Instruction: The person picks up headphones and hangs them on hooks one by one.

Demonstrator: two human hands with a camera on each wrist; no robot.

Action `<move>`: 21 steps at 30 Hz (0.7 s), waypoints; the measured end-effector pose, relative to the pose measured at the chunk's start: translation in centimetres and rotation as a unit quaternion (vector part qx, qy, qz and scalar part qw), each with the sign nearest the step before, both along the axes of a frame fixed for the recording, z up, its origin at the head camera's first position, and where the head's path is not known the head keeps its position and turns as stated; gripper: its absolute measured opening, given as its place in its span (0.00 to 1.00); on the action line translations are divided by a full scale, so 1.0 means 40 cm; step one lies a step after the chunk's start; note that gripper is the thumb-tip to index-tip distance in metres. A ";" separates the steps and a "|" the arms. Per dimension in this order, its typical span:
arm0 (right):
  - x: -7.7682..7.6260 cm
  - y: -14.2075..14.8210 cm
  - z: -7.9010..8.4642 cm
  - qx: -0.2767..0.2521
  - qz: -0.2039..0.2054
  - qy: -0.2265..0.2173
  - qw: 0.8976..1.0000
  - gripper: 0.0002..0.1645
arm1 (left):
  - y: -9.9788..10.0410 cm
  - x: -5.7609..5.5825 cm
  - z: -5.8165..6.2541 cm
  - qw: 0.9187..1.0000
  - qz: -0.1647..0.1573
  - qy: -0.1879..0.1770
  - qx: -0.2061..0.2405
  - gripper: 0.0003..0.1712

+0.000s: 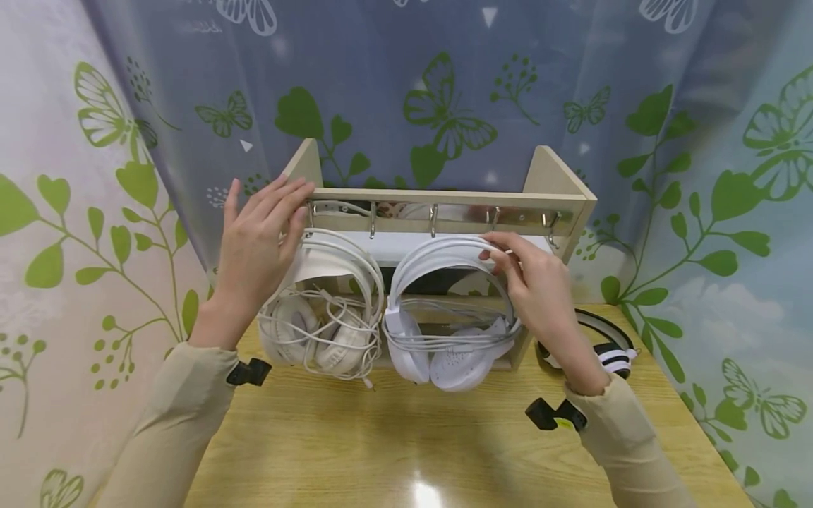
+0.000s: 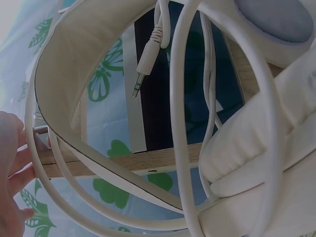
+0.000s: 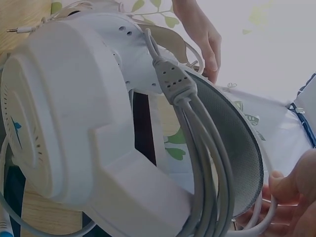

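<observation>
A wooden rack [image 1: 559, 176] stands on the table with a metal hook strip [image 1: 466, 213] along its front. My left hand [image 1: 254, 243] rests on the rack's upper left corner, fingers fairly straight. Below it hang cream headphones [image 1: 346, 349] wrapped in their tangled cable; their plug [image 2: 147, 61] dangles in the left wrist view. To their right are white headphones [image 1: 466, 363] with a grey cable [image 3: 205, 148] looped across the earcups. My right hand [image 1: 540, 282] pinches the right side of their headband between thumb and fingers. Whether that headband sits on a hook I cannot tell.
Black and white headphones [image 1: 612, 356] lie on the wooden table [image 1: 381, 437], right of the rack and behind my right wrist. A patterned blue curtain [image 1: 381, 92] hangs close behind the rack, with patterned walls at both sides.
</observation>
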State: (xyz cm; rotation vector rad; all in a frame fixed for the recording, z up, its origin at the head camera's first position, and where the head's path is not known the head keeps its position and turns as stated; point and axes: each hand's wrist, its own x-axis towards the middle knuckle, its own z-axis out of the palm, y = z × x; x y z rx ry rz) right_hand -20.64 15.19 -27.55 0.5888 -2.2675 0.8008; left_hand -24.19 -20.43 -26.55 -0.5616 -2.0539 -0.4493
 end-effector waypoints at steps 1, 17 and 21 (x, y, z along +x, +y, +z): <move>-0.002 -0.001 0.001 -0.001 0.001 -0.003 1.000 0.14 | 0.000 0.000 0.000 1.000 0.000 0.000 0.000 0.20; -0.029 -0.024 0.004 0.026 -0.012 -0.008 1.000 0.14 | 0.008 -0.003 -0.001 1.000 -0.001 0.005 0.001 0.20; -0.029 -0.026 0.006 0.027 -0.011 -0.025 0.999 0.15 | 0.009 -0.003 -0.001 1.000 -0.002 0.006 0.001 0.20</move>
